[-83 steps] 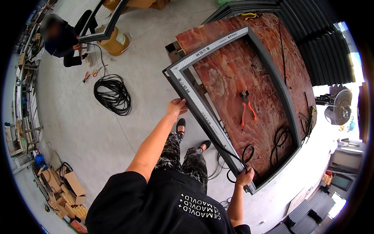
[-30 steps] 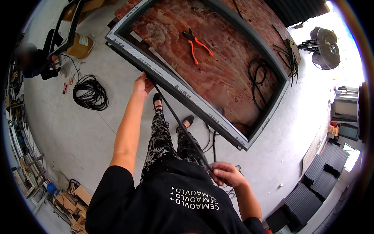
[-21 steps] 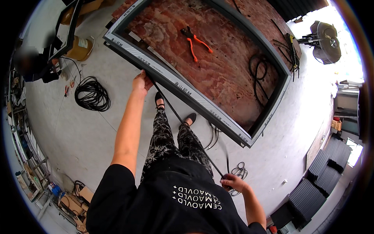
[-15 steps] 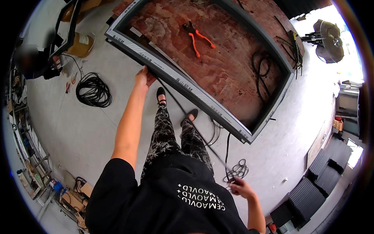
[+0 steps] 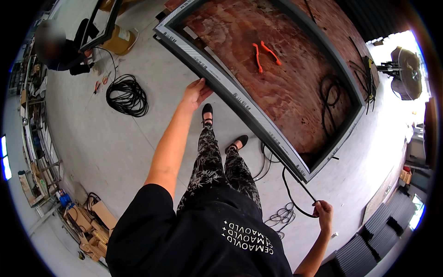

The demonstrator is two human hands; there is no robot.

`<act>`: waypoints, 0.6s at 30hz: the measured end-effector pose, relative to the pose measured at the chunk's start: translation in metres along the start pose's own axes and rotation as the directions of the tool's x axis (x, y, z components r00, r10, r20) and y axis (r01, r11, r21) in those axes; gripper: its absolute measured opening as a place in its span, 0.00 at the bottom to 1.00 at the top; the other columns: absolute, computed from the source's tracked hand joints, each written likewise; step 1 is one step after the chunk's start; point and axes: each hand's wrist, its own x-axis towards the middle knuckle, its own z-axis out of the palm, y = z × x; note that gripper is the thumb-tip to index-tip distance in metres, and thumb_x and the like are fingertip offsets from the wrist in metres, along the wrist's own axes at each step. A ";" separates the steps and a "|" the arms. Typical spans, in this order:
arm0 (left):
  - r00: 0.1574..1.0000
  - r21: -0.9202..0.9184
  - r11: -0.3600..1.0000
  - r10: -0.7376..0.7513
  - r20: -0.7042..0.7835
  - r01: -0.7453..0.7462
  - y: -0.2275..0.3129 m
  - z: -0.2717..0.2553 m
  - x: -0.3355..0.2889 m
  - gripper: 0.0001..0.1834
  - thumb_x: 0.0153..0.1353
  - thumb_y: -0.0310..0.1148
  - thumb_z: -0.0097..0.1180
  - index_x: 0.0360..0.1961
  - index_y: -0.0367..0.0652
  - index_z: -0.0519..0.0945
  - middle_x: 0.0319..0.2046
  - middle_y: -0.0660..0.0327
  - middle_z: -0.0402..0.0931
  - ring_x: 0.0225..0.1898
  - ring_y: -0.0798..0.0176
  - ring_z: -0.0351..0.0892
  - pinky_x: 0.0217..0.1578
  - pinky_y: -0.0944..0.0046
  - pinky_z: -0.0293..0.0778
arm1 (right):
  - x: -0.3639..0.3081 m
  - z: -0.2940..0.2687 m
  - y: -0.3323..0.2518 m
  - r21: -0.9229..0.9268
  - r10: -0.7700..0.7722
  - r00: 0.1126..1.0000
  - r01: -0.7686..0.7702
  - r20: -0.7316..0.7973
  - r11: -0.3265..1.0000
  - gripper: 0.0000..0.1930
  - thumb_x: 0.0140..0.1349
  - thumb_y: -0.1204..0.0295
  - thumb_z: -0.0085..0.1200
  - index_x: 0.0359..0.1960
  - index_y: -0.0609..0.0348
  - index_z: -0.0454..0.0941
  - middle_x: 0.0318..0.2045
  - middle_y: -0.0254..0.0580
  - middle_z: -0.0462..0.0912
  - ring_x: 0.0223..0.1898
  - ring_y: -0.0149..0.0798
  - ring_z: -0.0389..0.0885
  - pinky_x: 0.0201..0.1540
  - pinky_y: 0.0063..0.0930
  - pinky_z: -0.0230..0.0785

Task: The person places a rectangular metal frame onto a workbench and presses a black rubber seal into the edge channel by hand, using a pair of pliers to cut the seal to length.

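Note:
A large dark grey window frame [image 5: 272, 131] with curved sides and printed film on its near bar rests on a reddish-brown tabletop [image 5: 226, 27]. My left hand [image 5: 197, 93] is closed on the near bar's outer edge, left of its middle; some of its fingers are hidden by the frame. Past the frame's near right corner, my right hand [image 5: 324, 213] pinches a thin black rubber strip [image 5: 308, 191]. The strip runs taut from it along the frame's outer edge, while its slack loops down towards the floor. Orange-handled pliers [image 5: 258, 59] lie within the frame's opening, their head blurred.
Coiled black strip [image 5: 127, 95] and small tools [image 5: 97, 87] lie on the floor at left. Another person [image 5: 69, 51] works by a second frame and a yellow bucket [image 5: 121, 40]. Loose strip [image 5: 282, 215] lies near my right side. A fan [image 5: 406, 74] stands at far right.
My right hand has moved right and slightly up, drawing the strip from a diagonal in front of my legs to alongside the frame's edge. My left hand stays at the near bar; the view has shifted.

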 end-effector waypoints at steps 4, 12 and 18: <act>1.000 0.025 1.000 0.016 -0.026 -0.015 -0.006 0.007 -0.005 0.18 0.69 0.36 0.52 0.53 0.34 0.72 0.48 0.53 0.78 0.52 0.52 0.78 0.56 0.52 0.74 | 0.003 -0.011 0.008 0.172 0.141 0.936 -0.205 0.322 0.964 0.19 0.64 0.59 0.57 0.27 0.66 0.79 0.14 0.35 0.72 0.15 0.29 0.69 0.18 0.23 0.59; 0.997 -0.108 0.991 0.071 -0.030 -0.074 -0.017 0.012 -0.010 0.18 0.69 0.36 0.53 0.51 0.33 0.72 0.44 0.53 0.80 0.47 0.55 0.81 0.51 0.55 0.78 | -0.026 0.015 0.020 0.635 -0.326 0.621 -0.374 0.713 0.676 0.21 0.57 0.62 0.61 0.26 0.77 0.80 0.08 0.39 0.68 0.07 0.27 0.57 0.14 0.29 0.43; 0.954 0.097 0.975 0.214 -0.208 -0.198 -0.030 0.022 0.001 0.16 0.68 0.35 0.54 0.49 0.32 0.74 0.40 0.55 0.81 0.39 0.57 0.83 0.44 0.58 0.81 | -0.009 0.013 0.069 0.744 -0.143 0.843 -0.361 0.518 0.563 0.24 0.68 0.55 0.50 0.19 0.62 0.73 0.08 0.28 0.61 0.09 0.26 0.53 0.14 0.25 0.43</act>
